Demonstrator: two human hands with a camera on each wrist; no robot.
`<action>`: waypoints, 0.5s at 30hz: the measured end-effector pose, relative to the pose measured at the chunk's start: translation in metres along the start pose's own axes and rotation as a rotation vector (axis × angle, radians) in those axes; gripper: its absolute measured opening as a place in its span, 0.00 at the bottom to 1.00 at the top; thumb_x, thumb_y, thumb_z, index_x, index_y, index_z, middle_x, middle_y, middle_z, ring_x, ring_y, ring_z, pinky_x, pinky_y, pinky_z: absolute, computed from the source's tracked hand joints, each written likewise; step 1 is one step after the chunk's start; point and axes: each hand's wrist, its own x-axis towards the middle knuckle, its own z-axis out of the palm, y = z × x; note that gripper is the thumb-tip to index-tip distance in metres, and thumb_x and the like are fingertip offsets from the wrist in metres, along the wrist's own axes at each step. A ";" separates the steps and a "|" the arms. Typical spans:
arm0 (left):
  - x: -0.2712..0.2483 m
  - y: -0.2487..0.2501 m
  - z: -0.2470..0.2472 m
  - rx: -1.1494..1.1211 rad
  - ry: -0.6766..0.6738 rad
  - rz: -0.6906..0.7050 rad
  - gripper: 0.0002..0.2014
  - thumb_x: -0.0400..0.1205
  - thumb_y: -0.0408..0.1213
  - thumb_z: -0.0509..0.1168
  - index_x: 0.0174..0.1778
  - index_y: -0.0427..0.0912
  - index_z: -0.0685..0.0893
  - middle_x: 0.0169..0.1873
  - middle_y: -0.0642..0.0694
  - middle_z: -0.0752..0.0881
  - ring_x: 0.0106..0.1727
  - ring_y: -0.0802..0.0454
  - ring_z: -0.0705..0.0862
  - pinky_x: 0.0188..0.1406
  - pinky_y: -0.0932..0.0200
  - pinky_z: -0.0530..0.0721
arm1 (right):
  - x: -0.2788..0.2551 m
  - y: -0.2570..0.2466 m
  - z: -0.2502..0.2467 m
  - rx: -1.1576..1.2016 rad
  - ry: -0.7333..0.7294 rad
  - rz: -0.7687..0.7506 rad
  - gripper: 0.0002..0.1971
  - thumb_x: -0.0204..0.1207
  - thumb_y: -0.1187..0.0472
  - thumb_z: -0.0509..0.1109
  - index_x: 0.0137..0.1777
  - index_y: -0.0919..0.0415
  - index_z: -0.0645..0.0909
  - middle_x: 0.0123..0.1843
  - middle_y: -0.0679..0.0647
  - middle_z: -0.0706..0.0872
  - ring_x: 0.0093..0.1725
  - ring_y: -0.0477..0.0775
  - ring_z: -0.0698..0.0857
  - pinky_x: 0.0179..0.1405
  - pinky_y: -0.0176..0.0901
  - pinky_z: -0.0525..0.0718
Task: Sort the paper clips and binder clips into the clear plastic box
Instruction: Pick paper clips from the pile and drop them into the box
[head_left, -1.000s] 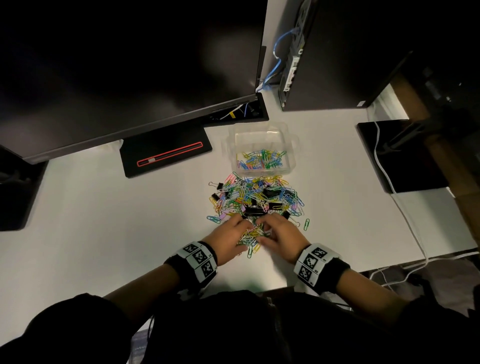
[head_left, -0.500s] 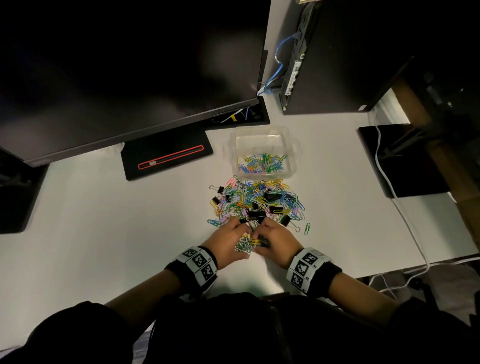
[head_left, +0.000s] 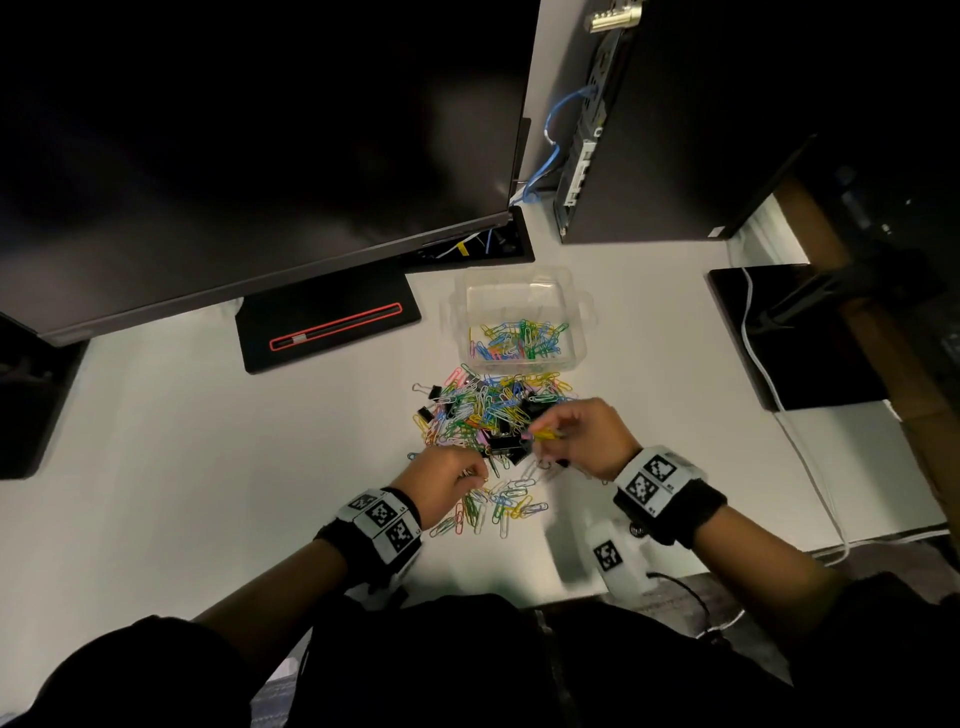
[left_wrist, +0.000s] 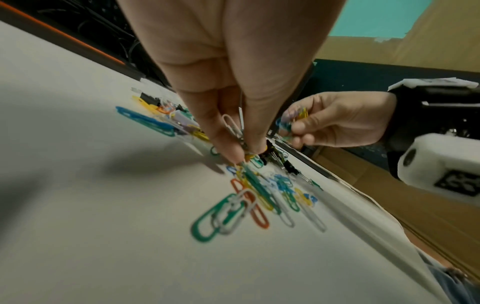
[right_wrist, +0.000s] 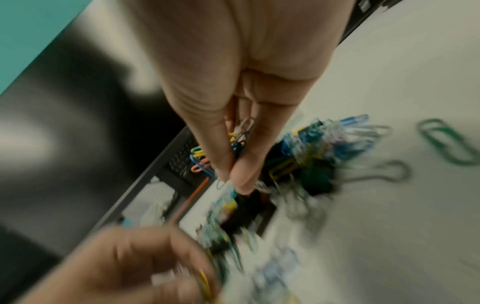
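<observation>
A person's two hands work over a white desk (head_left: 156, 467), seen from above. The left hand (head_left: 447, 475) sits low at the near side of a heap of clips, its thumb and fingers (left_wrist: 223, 142) pinching a small bunch of paper clips, one pale clip sticking up between them. The right hand (head_left: 582, 436) is lifted just above the heap's right side, fingers curled round its own small bunch, yellow and blue clips among them; the exact number in either hand cannot be told.

One clear plastic box (head_left: 576, 312) stands toward the far edge of the desk, middle-right, just beyond the heap. A layer of coloured paper clips lies in its near half, too many and too tangled to count.

The heap (head_left: 483, 410) lies between the box and the hands: dozens of coloured paper clips mixed with black binder clips (head_left: 504, 444), of which at least five show. A smaller scatter of loose paper clips (head_left: 498, 506), about fifteen or so, lies close to the near edge, by the left hand.

One dark monitor (head_left: 234, 156) hangs over the far left, its black base (head_left: 332, 322) on the desk. A white cable (head_left: 800, 467) runs along the right edge.
</observation>
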 end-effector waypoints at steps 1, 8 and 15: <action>0.000 -0.001 -0.001 -0.036 0.001 -0.017 0.08 0.81 0.34 0.64 0.52 0.37 0.86 0.48 0.42 0.89 0.36 0.57 0.78 0.42 0.65 0.74 | 0.004 -0.009 -0.005 0.064 0.021 0.005 0.08 0.66 0.71 0.76 0.42 0.59 0.88 0.39 0.58 0.90 0.35 0.48 0.87 0.39 0.41 0.88; 0.005 -0.006 -0.008 -0.246 0.011 -0.135 0.07 0.80 0.31 0.66 0.50 0.35 0.87 0.39 0.48 0.84 0.27 0.63 0.79 0.25 0.76 0.79 | 0.061 -0.032 -0.035 0.141 0.191 0.033 0.10 0.65 0.72 0.77 0.38 0.55 0.86 0.48 0.69 0.87 0.42 0.66 0.88 0.52 0.61 0.87; 0.016 -0.005 -0.027 -0.326 0.124 -0.197 0.07 0.80 0.31 0.66 0.50 0.34 0.86 0.40 0.45 0.85 0.24 0.60 0.81 0.25 0.74 0.82 | 0.094 -0.036 -0.039 -0.318 0.249 0.018 0.15 0.73 0.71 0.63 0.54 0.57 0.84 0.51 0.61 0.89 0.46 0.58 0.85 0.48 0.42 0.81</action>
